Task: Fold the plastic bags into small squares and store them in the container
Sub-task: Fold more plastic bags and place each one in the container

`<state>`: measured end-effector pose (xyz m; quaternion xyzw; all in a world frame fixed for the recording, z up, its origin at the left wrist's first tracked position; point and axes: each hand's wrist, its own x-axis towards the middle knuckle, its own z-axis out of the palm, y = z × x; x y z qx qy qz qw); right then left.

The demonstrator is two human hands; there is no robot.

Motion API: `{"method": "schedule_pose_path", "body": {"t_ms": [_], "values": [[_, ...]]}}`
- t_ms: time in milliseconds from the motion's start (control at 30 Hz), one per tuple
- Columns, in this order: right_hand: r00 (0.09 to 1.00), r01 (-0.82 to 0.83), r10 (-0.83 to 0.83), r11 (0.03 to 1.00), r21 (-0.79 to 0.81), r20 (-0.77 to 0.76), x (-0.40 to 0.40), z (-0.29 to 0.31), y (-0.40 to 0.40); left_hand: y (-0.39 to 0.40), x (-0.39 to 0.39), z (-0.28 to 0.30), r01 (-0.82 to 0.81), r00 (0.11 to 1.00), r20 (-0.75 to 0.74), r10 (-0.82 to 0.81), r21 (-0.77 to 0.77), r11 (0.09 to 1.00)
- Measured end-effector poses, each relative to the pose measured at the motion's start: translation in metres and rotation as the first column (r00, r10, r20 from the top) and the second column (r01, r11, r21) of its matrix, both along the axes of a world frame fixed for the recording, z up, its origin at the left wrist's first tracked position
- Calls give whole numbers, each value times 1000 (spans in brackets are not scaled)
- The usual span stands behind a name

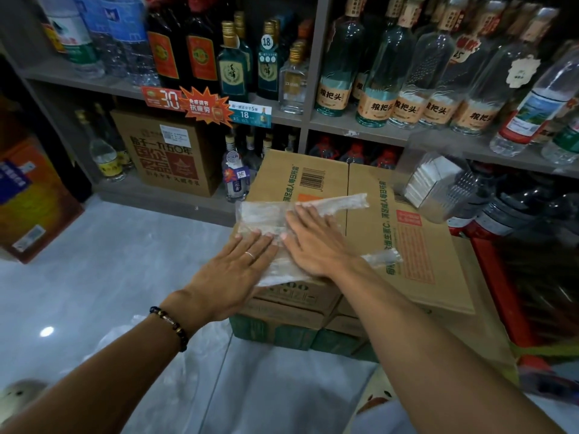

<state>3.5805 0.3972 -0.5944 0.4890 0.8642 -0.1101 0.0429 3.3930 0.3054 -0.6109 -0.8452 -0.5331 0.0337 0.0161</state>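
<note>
Head view: I look down at a clear plastic bag (266, 219) lying flat on a cardboard box (407, 233) that serves as my desk, in front of shelves of bottles (388, 73). One handle strip reaches to the upper right; another pokes out at the right under my right wrist.

To do this step well, I judge the bag should be pressed smooth from the middle outward so trapped air escapes, with the edges lined up before the next crease; thin film slides easily on cardboard, so one palm should anchor while the other sweeps.

My left hand (232, 274) lies palm down, fingers straight and together, its grip flat, pressing the bag's near-left edge. My right hand (316, 242) is also flat, fingers spread, pressing the bag's middle. Neither hand is curled round anything.

A clear container (438, 183) holding pale folded squares sits at the box's far right, blurred.
</note>
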Motion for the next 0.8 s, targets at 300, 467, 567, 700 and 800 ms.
{"method": "schedule_pose_path", "body": {"t_ms": [300, 467, 567, 700, 800], "values": [[964, 185, -184, 983, -9, -190, 62, 42, -12, 2, 22, 16, -76, 988, 128, 86, -81, 994], [976, -29, 7, 995, -96, -217, 67, 64, -52, 8, 54, 37, -136, 919, 343, 195, -188, 973], [969, 25, -28, 1000, -16, -245, 76, 57, -49, 8, 58, 44, -82, 882, 434, 184, -244, 966], [972, 36, -60, 993, -109, -226, 82, 62, -44, -2, 28, 35, -52, 973, 212, 91, -183, 982], [988, -6, -28, 974, -225, -151, 80, 72, -39, -7, 5, 21, -42, 995, 81, 57, -171, 984]]}}
